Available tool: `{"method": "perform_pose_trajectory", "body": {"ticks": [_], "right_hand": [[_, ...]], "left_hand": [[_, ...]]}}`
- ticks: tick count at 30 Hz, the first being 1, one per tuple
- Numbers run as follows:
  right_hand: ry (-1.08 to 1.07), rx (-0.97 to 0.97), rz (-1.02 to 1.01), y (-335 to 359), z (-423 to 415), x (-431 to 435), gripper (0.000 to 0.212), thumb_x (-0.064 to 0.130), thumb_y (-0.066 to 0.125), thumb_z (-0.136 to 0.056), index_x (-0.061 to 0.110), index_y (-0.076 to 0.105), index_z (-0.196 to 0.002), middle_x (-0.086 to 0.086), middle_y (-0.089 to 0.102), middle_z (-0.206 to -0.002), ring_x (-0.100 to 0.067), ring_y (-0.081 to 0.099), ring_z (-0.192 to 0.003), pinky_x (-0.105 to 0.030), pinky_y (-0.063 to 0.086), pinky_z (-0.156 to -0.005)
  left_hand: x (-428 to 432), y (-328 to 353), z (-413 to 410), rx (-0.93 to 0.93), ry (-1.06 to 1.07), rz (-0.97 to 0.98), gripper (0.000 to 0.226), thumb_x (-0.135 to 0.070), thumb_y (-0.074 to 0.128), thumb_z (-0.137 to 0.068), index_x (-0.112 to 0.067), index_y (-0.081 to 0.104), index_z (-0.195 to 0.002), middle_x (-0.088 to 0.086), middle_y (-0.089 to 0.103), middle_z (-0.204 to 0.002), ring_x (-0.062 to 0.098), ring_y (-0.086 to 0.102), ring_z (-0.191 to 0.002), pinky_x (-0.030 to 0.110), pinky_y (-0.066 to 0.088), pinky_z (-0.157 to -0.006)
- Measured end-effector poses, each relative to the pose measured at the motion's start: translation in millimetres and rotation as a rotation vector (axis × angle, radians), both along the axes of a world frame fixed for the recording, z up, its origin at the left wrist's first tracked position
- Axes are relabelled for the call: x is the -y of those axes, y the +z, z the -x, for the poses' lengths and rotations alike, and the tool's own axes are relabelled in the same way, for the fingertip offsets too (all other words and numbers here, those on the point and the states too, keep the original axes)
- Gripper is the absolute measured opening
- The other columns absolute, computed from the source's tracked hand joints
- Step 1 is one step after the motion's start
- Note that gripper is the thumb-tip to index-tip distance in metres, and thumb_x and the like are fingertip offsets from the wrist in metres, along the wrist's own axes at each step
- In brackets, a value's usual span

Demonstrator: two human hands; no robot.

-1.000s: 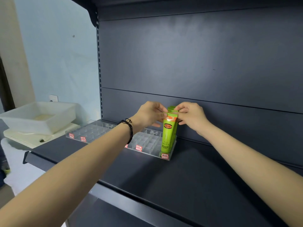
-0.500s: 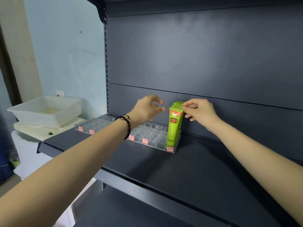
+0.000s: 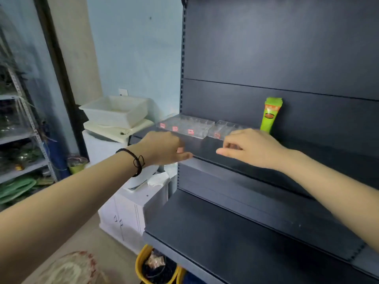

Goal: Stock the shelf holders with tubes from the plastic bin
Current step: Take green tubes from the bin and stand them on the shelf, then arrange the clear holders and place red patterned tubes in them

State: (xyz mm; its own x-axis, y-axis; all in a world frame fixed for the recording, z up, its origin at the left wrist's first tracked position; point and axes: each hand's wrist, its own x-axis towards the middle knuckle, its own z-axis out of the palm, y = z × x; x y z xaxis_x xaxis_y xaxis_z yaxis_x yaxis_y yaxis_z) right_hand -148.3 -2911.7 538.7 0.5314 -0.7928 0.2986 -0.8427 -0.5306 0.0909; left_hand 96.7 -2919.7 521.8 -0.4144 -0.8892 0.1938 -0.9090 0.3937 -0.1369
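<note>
Along the dark shelf (image 3: 205, 146) lies the main risk. Both hands hover at its front edge, and a careless sweep towards the bin could, I judge, shove the light holders or topple the tubes. The white plastic bin (image 3: 114, 111) sits off the shelf's left end, and I cannot tell what it contains. Two clear holders (image 3: 184, 128) show mostly bare slots. Green tubes (image 3: 270, 115) stand upright at the right end. The left hand (image 3: 164, 148) and right hand (image 3: 250, 148) are empty, fingers loosely curled.
</note>
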Motion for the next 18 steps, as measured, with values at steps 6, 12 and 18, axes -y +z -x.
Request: {"method": "perform_pose_trajectory", "body": {"ticks": [6, 12, 18], "right_hand": [[0.107, -0.248, -0.48, -126.8, -95.4, -50.8, 0.052, 0.07, 0.038, -0.088, 0.024, 0.062, -0.088, 0.008, 0.063, -0.082, -0.013, 0.056, -0.075, -0.032, 0.042, -0.065], [0.137, -0.352, -0.734, -290.7, -135.6, -78.9, 0.051, 0.065, 0.04, -0.091, 0.02, 0.06, -0.08, 0.004, 0.057, -0.074, -0.019, 0.059, -0.073, -0.032, 0.041, -0.061], [0.05, -0.304, -0.971, -459.6, -125.9, -114.9, 0.051, 0.059, 0.047, -0.091, 0.016, 0.048, -0.064, 0.004, 0.04, -0.059, -0.017, 0.041, -0.054, -0.031, 0.025, -0.051]], "left_hand": [[-75.2, -128.4, -84.7, 0.168, 0.028, -0.268, 0.055, -0.068, 0.025, -0.09, -0.02, 0.053, -0.082, -0.001, 0.058, -0.076, 0.022, 0.054, -0.071, 0.029, 0.034, -0.058], [-135.4, -306.7, -121.6, 0.103, 0.139, -0.618, 0.065, -0.072, 0.03, -0.085, -0.019, 0.066, -0.099, 0.002, 0.067, -0.098, 0.026, 0.062, -0.089, 0.032, 0.045, -0.068], [-187.1, -466.7, -100.4, -0.051, 0.268, -0.974, 0.063, -0.073, 0.037, -0.084, -0.016, 0.063, -0.091, 0.004, 0.067, -0.1, 0.022, 0.062, -0.087, 0.027, 0.039, -0.056]]}}
